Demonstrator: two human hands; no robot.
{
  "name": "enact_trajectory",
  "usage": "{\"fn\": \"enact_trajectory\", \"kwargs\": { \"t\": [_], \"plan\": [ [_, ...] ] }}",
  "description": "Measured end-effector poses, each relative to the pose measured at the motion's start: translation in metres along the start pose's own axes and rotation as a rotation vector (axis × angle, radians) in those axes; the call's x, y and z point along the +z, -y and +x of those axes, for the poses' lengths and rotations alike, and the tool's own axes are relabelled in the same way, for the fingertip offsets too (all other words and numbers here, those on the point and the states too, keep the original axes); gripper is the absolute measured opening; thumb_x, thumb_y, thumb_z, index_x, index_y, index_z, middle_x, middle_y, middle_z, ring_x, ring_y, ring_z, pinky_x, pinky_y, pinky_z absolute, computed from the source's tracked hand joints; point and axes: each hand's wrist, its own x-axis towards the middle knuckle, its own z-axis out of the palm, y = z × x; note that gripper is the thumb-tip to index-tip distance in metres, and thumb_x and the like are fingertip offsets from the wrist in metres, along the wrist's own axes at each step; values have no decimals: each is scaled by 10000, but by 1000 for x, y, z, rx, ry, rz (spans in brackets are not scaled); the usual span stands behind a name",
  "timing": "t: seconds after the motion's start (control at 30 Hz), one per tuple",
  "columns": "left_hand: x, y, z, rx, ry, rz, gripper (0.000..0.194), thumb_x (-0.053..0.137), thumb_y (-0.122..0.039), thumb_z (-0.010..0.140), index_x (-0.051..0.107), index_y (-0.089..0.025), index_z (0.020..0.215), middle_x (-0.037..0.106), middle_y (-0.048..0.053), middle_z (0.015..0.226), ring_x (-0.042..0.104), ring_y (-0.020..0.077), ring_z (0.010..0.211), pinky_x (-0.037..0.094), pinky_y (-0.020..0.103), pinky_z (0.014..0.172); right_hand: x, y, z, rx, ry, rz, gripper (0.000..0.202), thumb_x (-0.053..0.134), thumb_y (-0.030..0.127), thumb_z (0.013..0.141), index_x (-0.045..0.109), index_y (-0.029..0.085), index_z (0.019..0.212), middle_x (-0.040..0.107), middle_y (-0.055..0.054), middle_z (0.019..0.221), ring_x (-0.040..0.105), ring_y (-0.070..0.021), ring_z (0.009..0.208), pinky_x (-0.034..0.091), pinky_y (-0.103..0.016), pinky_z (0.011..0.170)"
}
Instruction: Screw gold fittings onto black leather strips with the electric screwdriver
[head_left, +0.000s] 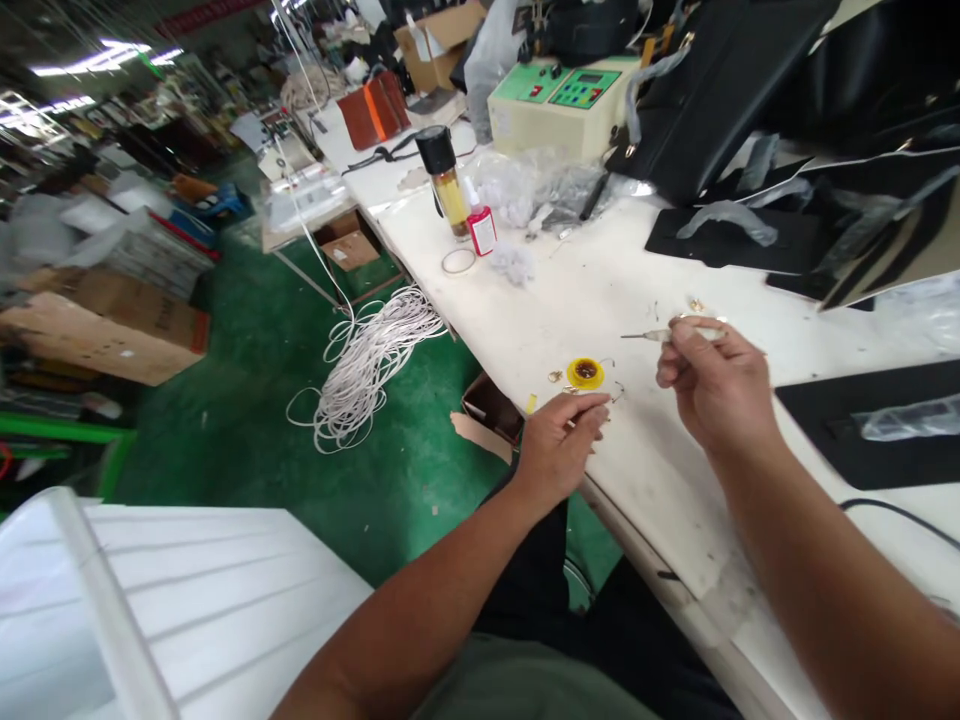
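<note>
My right hand [720, 385] is closed around the pale handle of a small screwdriver [646, 336], its thin metal shaft pointing left above the table. My left hand [559, 440] is at the table's edge, fingers pressed together; whatever they may hold is hidden or too small to name. Just beyond those fingers sits a small round yellow dish [585, 374] with something dark brown in it. Beside the dish lies a small gold-coloured metal piece [555, 377]. More gold hardware [697, 305] lies behind my right hand.
A red-and-white bottle [481, 228] and a black-lidded drink bottle [450, 190] stand farther along the white table [525, 320]. Behind them is a machine with a green panel [559, 105]. Black bag panels [727, 238] lie on the right. Coiled white cord [367, 370] covers floor at left.
</note>
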Motion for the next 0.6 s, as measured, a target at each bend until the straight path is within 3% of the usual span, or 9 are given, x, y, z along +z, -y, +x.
{"fn": "enact_trajectory", "kwargs": {
  "t": [0.13,0.27,0.4,0.6],
  "plan": [
    [-34,3,32,-78,-136,-145,341,798,-378,829,791,-171,1100,753,16,788,666,109,625,548,219,557,5,-12,-9,47,52,-53,272,895,404,784,744,215,908,652,30,655,554,-96,484,444,-217,435],
    [-56,0,68,-84,-182,-298,396,895,-332,708,747,-161,1034,761,0,802,659,91,587,560,229,578,4,-18,-10,78,56,-58,275,898,404,777,743,220,911,657,36,650,557,-93,482,446,-213,438],
    [-57,1,85,-128,-139,-398,381,930,-310,653,739,-151,942,760,2,791,691,104,616,578,237,609,3,-22,-9,106,48,-35,285,909,393,764,745,210,911,661,35,645,561,-90,473,445,-206,436],
    [-43,1,79,-164,-35,-389,411,948,-369,633,753,-149,920,739,-6,733,704,122,645,601,269,654,5,-22,-13,103,53,-35,297,901,414,778,738,215,927,663,33,645,555,-93,478,443,-215,450]
  ]
}}
